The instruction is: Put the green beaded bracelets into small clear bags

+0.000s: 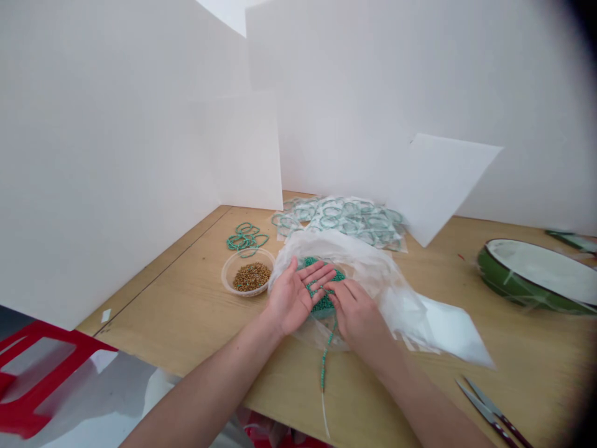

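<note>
My left hand [296,291] lies palm up over a clear plastic bag [373,274] full of green beads [326,303], fingers stretched out with a few beads resting on them. My right hand [357,311] is palm down beside it, fingertips pinched at the beads on the left palm. A strand of green beads on a white cord [325,361] hangs from under the right hand toward the table's front edge.
A small clear bowl of brown beads [249,275] stands left of the bag. Loose green bracelets [245,239] and bagged bracelets [345,219] lie behind. A green-rimmed dish [536,277] sits at right, scissors [492,410] at front right. White boards enclose the wooden table [186,298].
</note>
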`<state>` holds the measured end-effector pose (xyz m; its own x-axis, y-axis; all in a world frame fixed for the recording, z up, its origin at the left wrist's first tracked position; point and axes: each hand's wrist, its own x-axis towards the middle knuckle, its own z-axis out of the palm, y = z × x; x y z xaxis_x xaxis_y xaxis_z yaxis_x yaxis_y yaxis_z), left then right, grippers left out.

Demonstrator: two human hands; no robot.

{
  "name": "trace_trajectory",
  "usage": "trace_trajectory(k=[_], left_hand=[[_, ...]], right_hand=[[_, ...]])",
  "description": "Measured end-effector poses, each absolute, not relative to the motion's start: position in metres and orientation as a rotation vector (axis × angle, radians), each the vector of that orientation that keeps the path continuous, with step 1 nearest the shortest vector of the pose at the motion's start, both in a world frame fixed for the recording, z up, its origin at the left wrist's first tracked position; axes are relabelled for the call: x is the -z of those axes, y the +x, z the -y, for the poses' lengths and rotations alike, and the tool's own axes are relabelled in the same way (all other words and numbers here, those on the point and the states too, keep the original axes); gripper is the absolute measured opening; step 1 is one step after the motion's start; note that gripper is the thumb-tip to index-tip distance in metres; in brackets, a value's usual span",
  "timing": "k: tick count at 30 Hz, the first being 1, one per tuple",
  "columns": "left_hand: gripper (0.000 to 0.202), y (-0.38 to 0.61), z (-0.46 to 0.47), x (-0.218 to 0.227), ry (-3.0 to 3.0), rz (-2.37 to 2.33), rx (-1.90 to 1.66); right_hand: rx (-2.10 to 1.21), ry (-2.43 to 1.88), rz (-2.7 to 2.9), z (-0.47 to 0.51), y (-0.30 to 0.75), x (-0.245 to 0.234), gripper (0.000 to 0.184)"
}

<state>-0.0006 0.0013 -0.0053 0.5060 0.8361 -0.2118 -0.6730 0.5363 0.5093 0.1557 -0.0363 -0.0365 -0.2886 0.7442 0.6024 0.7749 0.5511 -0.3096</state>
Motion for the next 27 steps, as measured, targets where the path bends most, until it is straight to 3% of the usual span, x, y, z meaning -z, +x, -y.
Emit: trace_trajectory(k=[7,16,27], left_hand=[[0.052,0.0,-0.003,0.009,0.46,-0.471,-0.932],[0.031,0.007,-0.004,0.021,1.183,-0.762,-1.095],[0.031,0.007,-0.003,0.021,1.171,-0.776,-1.055]], right_hand=[[0.008,-1.214,2.081,0.036,0.155,0.039,0.032],[-0.025,-1.167,1.905,0.039,0.155,0.026,0.024],[-0.212,-1.253,1.624,0.043,0.155,0.026,0.02]])
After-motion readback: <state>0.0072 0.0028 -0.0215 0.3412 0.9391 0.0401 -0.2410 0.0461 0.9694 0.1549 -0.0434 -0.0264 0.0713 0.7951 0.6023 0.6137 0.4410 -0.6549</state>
